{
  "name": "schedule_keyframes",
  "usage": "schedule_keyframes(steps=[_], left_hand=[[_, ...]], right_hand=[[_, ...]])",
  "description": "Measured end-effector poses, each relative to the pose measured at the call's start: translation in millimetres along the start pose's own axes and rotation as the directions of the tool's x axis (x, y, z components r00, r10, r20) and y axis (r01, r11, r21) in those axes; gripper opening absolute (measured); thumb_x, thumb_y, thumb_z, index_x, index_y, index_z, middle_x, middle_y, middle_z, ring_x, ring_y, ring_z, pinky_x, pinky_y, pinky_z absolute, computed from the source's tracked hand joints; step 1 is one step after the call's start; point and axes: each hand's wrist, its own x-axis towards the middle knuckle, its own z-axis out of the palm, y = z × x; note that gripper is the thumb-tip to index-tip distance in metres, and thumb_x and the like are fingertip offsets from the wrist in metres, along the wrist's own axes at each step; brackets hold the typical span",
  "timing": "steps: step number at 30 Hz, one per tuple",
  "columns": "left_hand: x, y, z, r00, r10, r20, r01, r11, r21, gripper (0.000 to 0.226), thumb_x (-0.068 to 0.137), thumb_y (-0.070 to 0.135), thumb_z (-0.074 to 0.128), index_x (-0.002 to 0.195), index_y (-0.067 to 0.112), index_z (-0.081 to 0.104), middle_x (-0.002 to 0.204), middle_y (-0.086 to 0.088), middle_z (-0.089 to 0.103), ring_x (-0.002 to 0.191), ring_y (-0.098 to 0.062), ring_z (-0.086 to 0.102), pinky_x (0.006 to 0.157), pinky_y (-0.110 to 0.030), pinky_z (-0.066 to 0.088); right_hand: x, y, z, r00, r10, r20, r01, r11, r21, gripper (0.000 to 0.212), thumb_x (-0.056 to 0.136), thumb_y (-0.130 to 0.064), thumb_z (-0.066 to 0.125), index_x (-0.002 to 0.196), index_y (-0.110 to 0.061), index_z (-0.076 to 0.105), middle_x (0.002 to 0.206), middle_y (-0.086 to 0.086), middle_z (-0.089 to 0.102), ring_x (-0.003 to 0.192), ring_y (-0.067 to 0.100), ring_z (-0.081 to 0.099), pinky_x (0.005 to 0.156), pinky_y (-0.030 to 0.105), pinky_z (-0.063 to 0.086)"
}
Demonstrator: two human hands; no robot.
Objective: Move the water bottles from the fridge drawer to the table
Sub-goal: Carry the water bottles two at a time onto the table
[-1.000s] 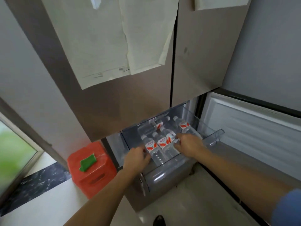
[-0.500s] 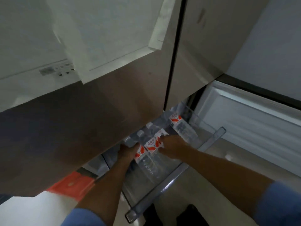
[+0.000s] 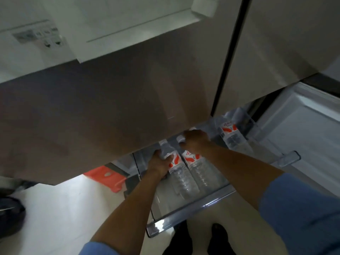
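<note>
Clear water bottles with red-and-white labels lie in the pulled-out fridge drawer. My left hand is wrapped around the leftmost bottle. My right hand is closed over the neck end of the bottle beside it. A third bottle lies apart at the drawer's far right. The back of the drawer is hidden under the fridge door.
The brown fridge door with paper sheets hangs close above the drawer. The open lower door's white inner panel is at the right. A red stool stands on the pale floor at the left. My dark shoes are just below the drawer front.
The view has leaned lower and closer to the drawer. Both hands have reached farther in and closed on two neighbouring bottles.
</note>
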Motion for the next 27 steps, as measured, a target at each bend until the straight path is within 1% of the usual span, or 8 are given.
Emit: schedule_keyframes(steps=[6,10,15,19,21,23,25,27], left_hand=[[-7,-9,2,1.000,-0.025,0.009,0.026,0.995,-0.093,0.044,0.090,0.032,0.064,0.130,0.022,0.047,0.114,-0.010,0.065,0.095,-0.030,0.068,0.080,-0.052,0.058],[-7,-9,-1,0.999,-0.036,0.001,0.036,0.994,-0.099,0.043,0.088,0.026,0.067,0.127,0.016,0.052,0.112,-0.014,0.067,0.084,-0.027,0.068,0.068,-0.038,0.059],[22,-12,-1,0.998,-0.058,-0.023,0.056,0.994,-0.089,0.069,0.067,0.040,0.082,0.122,0.009,0.054,0.109,-0.017,0.068,0.091,-0.032,0.069,0.083,-0.049,0.057],[30,23,3,0.995,-0.074,-0.060,0.066,0.989,-0.129,0.062,0.077,0.042,0.074,0.118,0.000,0.054,0.088,-0.017,0.068,0.069,-0.027,0.066,0.059,-0.036,0.056],[32,41,7,0.994,-0.040,-0.102,0.040,0.999,0.003,0.071,0.077,0.050,0.069,0.129,0.006,0.050,0.115,-0.021,0.066,0.096,-0.034,0.067,0.081,-0.046,0.057],[27,55,13,0.991,0.004,-0.131,0.017,0.988,0.156,0.067,0.087,0.039,0.065,0.137,-0.001,0.045,0.137,-0.024,0.051,0.123,-0.037,0.053,0.103,-0.042,0.043],[29,59,17,0.987,-0.003,-0.160,0.041,0.970,0.238,0.046,0.094,0.022,0.060,0.123,-0.012,0.052,0.138,-0.028,0.049,0.128,-0.038,0.046,0.100,-0.034,0.037],[28,62,16,0.986,-0.047,-0.162,0.090,0.959,0.270,0.025,0.094,0.019,0.060,0.091,-0.006,0.061,0.123,-0.026,0.058,0.117,-0.036,0.054,0.083,-0.030,0.038]], right_hand=[[15,-9,-1,0.989,0.081,0.123,-0.094,0.990,0.106,0.036,0.075,-0.040,0.071,0.099,-0.018,0.055,0.098,0.001,0.063,0.085,0.020,0.060,0.072,0.029,0.047],[5,10,-20,0.984,0.114,0.137,-0.148,0.952,0.267,0.045,0.079,-0.035,0.071,0.115,-0.012,0.059,0.112,0.008,0.063,0.100,0.026,0.061,0.086,0.034,0.049],[-30,48,-51,0.990,0.138,0.016,-0.133,0.915,0.381,0.022,0.086,-0.039,0.060,0.092,-0.018,0.060,0.089,0.004,0.064,0.080,0.020,0.061,0.066,0.025,0.045],[-58,91,-55,0.961,0.270,-0.060,-0.211,0.857,0.471,0.028,0.085,-0.038,0.066,0.096,-0.012,0.066,0.084,-0.003,0.059,0.073,0.011,0.055,0.056,0.016,0.034],[-73,113,-49,0.947,0.317,-0.060,-0.257,0.853,0.454,0.036,0.090,-0.043,0.062,0.103,-0.009,0.065,0.085,-0.001,0.058,0.075,0.013,0.056,0.056,0.015,0.034],[-85,130,-43,0.947,0.319,-0.040,-0.272,0.860,0.432,0.041,0.093,-0.046,0.055,0.105,-0.008,0.065,0.089,0.004,0.064,0.082,0.021,0.065,0.059,0.017,0.041],[-91,138,-42,0.952,0.304,-0.025,-0.266,0.870,0.415,0.044,0.095,-0.048,0.051,0.110,-0.009,0.065,0.100,0.008,0.069,0.089,0.024,0.067,0.073,0.026,0.051],[-94,137,-45,0.960,0.279,-0.011,-0.254,0.891,0.376,0.045,0.096,-0.048,0.048,0.110,-0.009,0.065,0.100,0.005,0.069,0.085,0.021,0.064,0.076,0.028,0.050]])
